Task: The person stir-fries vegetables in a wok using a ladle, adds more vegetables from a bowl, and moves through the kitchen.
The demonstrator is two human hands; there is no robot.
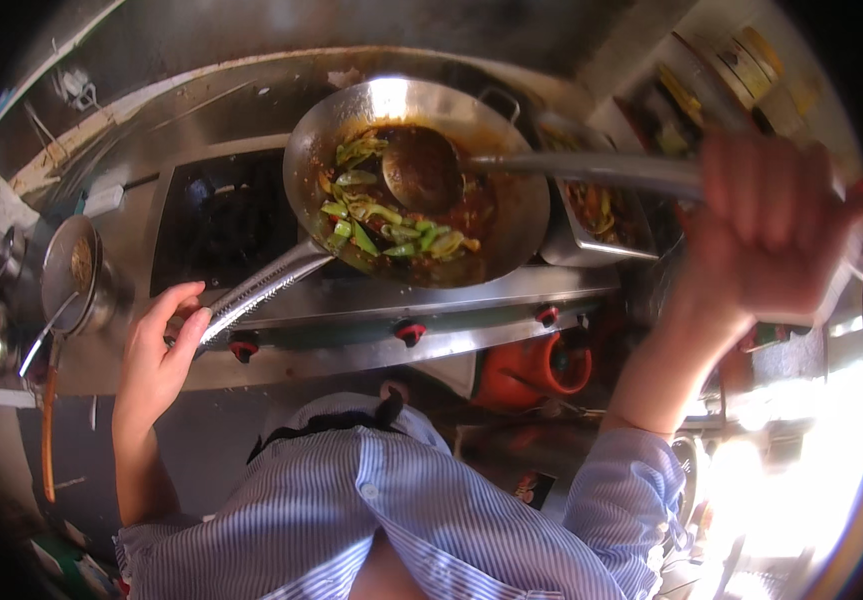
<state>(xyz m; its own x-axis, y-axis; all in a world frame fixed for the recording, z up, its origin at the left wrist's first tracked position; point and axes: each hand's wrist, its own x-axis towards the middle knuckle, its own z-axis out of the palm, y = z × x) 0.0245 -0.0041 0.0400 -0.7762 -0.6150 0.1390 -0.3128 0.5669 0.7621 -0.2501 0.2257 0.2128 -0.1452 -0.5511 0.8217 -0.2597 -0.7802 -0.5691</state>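
A steel wok [506, 247] sits on the gas stove, its perforated metal handle [270, 285] pointing down and left. My left hand [165, 352] is at the end of that handle, fingers and thumb around it. Cut green vegetables [394, 229] lie in dark reddish sauce in the wok. My right hand [765, 217], somewhat blurred, grips the long handle of a metal ladle [424, 176], whose bowl is over the food and sauce. Close to the wok's right side, a rectangular metal container [604, 247] holds cooked food.
Left of the wok is a black burner area [225, 217]. A strainer [71, 259] with a wooden handle rests over a pot at the far left. Red knobs [409, 332] line the stove's front. An orange gas cylinder [525, 371] stands below. Shelves with containers are at upper right.
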